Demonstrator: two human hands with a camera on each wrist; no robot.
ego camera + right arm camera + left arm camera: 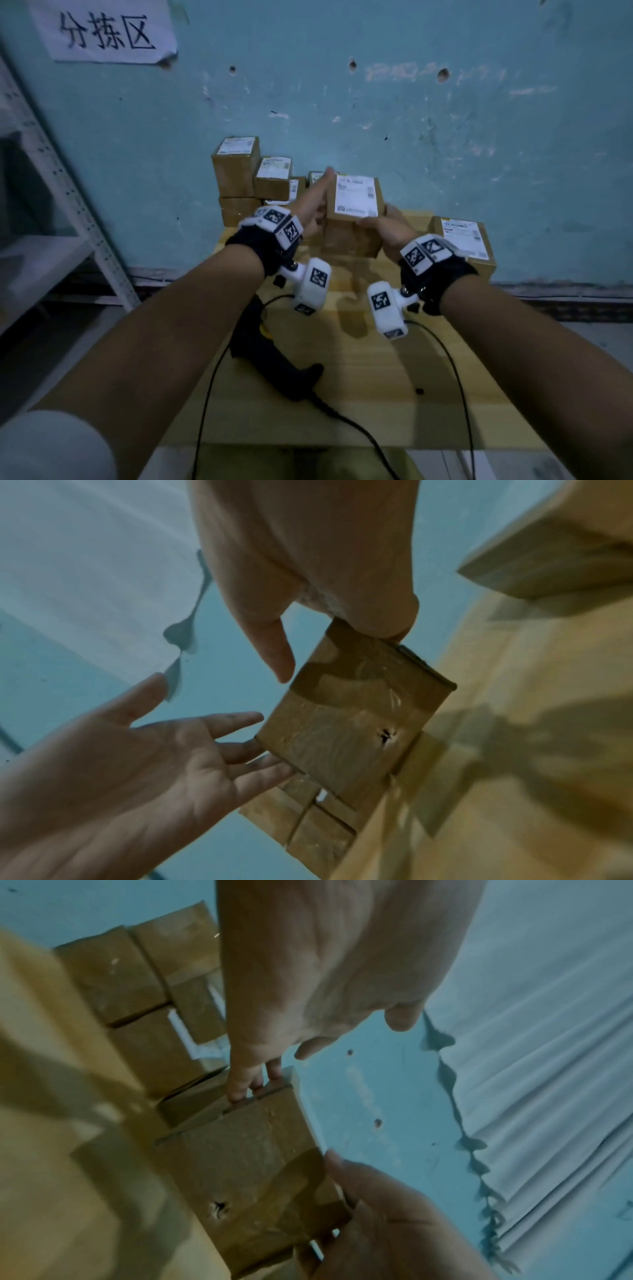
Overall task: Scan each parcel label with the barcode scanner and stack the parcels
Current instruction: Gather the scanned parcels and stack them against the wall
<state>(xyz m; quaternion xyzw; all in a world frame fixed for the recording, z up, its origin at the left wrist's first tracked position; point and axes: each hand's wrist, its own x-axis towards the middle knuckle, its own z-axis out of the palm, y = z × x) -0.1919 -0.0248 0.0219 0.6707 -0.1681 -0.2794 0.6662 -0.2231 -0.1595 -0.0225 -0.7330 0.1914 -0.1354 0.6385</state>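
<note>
A brown cardboard parcel (pixel 352 236) with a white label (pixel 356 197) on top is held above the wooden table (pixel 376 394). My right hand (pixel 376 222) grips its near right corner; in the right wrist view the thumb clamps the parcel (pixel 346 723) while the index finger stands free. My left hand (pixel 323 192) lies flat along the left side, with straight fingertips (pixel 246 750) touching the parcel's edge. The taped underside (pixel 246 1164), with a small hole in it, shows in both wrist views. The black barcode scanner (pixel 267 353) lies on the table beneath my left forearm, held by neither hand.
Several labelled parcels (pixel 239 171) are stacked at the table's back left against the blue wall. One more parcel (pixel 466 243) lies at the back right. The scanner cable (pixel 342 418) trails off the near edge. A metal shelf (pixel 68 205) stands to the left.
</note>
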